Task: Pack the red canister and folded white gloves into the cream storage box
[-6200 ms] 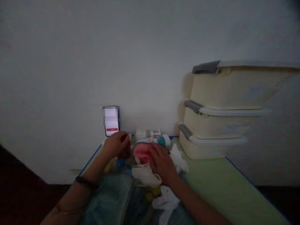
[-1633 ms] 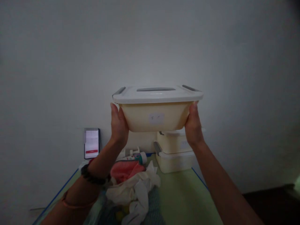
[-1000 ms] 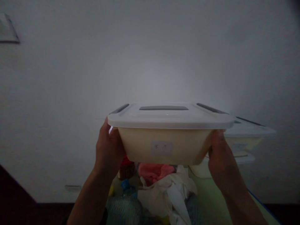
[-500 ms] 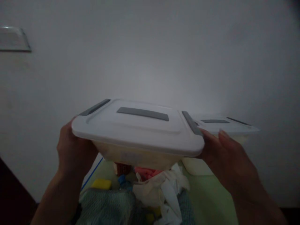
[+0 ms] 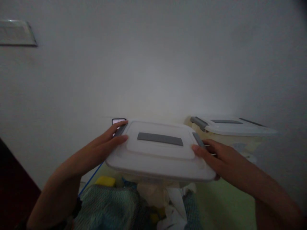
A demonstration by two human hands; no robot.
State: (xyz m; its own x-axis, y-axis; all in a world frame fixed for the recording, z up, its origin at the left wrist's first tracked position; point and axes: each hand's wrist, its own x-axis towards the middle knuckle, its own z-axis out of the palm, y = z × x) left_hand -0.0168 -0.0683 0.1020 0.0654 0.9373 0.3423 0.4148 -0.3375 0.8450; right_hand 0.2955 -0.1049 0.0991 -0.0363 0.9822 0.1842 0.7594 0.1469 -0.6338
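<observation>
Holding white lid (image 5: 158, 159), thumbs (image 5: 201, 151) now on top.

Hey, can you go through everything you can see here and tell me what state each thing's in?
Cream plastic box with white lid: lid on, gripped at both ends by the left hand and right hand; latches partly covered.
Similar white-lidded box at right: lid on.
Black-edged phone: screen lit, mostly hidden.
Green-blue mesh cloth: rumpled.
White cloth: crumpled.
Yellow block: partly hidden.
</observation>
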